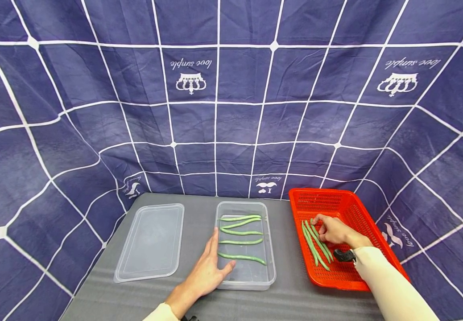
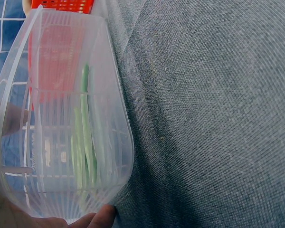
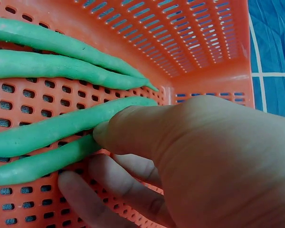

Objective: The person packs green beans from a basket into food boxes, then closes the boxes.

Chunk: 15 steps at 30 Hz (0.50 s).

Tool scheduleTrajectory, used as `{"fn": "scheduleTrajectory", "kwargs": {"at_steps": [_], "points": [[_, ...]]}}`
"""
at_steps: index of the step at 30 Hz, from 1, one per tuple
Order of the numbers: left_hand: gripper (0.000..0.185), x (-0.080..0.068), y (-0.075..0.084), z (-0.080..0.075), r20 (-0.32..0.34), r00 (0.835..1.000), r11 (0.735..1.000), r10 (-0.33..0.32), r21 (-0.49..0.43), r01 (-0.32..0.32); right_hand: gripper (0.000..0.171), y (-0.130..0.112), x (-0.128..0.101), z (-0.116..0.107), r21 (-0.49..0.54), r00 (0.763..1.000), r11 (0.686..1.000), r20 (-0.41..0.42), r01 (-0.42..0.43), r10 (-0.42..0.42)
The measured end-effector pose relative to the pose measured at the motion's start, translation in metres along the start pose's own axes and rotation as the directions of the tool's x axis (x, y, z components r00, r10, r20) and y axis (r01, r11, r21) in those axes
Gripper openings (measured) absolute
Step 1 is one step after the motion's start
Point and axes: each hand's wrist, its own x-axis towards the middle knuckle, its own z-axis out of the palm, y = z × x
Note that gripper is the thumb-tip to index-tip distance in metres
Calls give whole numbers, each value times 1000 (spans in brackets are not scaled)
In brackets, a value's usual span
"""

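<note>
In the head view, a clear plastic container (image 1: 247, 277) holds several green beans (image 1: 241, 242) lying crosswise. My left hand (image 1: 207, 269) holds its left wall, thumb over the rim and fingers along the outside. The left wrist view shows fingertips (image 2: 103, 217) at the container's lower edge (image 2: 126, 156). On the right, my right hand (image 1: 336, 231) reaches into a red basket (image 1: 321, 281) where more green beans lie lengthwise. Thumb and fingers (image 3: 128, 130) pinch one green bean (image 3: 42, 164) near its end, while another bean lies right beside the thumb.
A translucent flat lid (image 1: 151, 243) lies left of the container on the grey tabletop (image 1: 197, 214). A blue cloth (image 1: 239, 120) with white grid lines hangs behind and at both sides, close to the basket's far right edge.
</note>
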Motion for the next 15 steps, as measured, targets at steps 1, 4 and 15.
{"fn": "scheduleTrajectory", "kwargs": {"at_steps": [1, 4, 15], "points": [[118, 0, 0, 0, 1, 1000, 1000, -1, 1, 1, 46, -8, -1, -1, 15, 999, 999, 9, -43, 43], [119, 0, 0, 0, 1, 1000, 1000, 0, -1, 0, 50, -25, -1, -2, 37, 992, 991, 20, -125, 124], [118, 0, 1, 0, -3, 1000, 1000, 1, -13, -1, 53, -19, -1, -3, 49, 997, 996, 14, -78, 78]]}}
